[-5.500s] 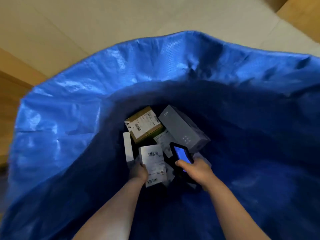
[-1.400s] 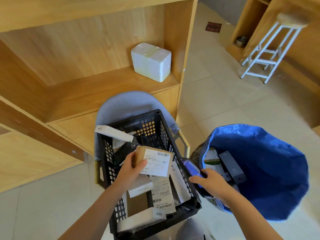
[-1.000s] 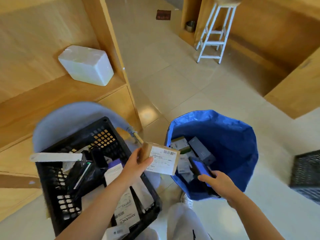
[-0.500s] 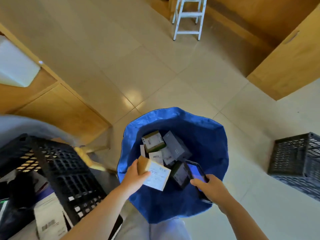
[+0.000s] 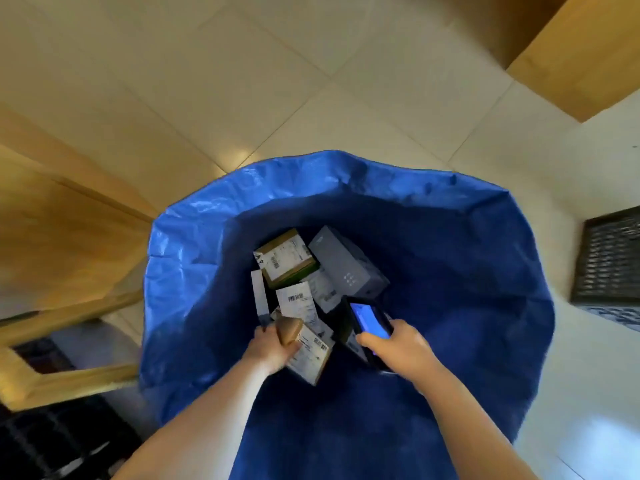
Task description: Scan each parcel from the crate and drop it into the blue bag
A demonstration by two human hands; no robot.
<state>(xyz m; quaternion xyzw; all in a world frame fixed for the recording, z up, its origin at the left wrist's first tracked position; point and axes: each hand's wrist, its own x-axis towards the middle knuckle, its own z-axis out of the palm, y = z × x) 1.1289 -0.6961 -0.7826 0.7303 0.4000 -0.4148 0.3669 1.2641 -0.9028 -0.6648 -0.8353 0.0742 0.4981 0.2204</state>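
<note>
Half a second earlier the left hand (image 5: 272,348) held the brown labelled parcel (image 5: 306,351) near the bag's rim, with the crate on view at left; now the view had tipped straight down and both hands were inside the mouth of the blue bag (image 5: 180,271), the parcel lower and hanging above the pile. Left hand gripped the parcel by its brown end, fingers and thumb curled round it, white label with barcode facing up. Right hand (image 5: 398,344) was wrapped round the black scanner (image 5: 369,322), its screen lit blue, held just beside the parcel and apart from it. Whether the scan had registered could not be told from the screen. Judged: drop step in hand, release not yet made, parcel over the right spot. Bag contents: a brown box with white label (image 5: 285,261) at the far side, a grey box (image 5: 346,268) beside it on the right, a white labelled packet (image 5: 298,301) in the middle, a thin white box (image 5: 260,299) standing on edge at left, more packets half hidden under these. Several parcels already in, so the task was well underway. A black mesh crate (image 5: 609,261) sat on the floor at right, apart from the bag, contents not visible. A dark patch at bottom left was probably the source crate, too blurred to tell.
</note>
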